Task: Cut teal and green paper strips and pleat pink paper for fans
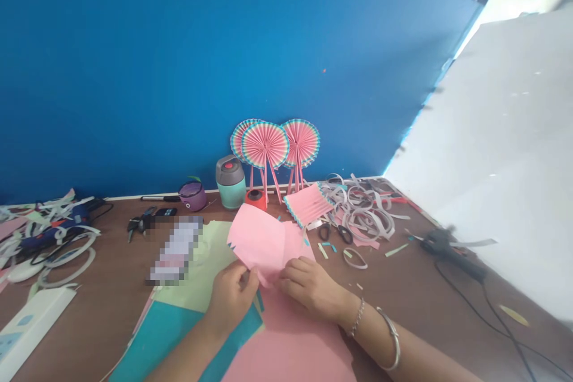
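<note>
A sheet of pink paper (257,236) with a small blue zigzag at its left edge is bent up between my two hands. My left hand (230,295) is closed on its lower left edge, thumb against the fingers. On the right, my right hand (311,286) has its fingers curled and pressed on the paper near the fold; its fingertips are partly hidden. Under both hands lies a larger pink sheet (295,352), over teal paper (156,340) and pale green paper (185,295). A pleated pink piece (308,204) with blue-trimmed edges rests just beyond.
Round pink paper fans (265,144) lean against the blue wall, beside a teal flask (233,191) and purple pot (192,197). Scissors (344,234) and curled paper strips (369,224) lie right. A corded glue gun (454,253), a blurred-out phone (176,250) and a power strip (38,322) flank the work.
</note>
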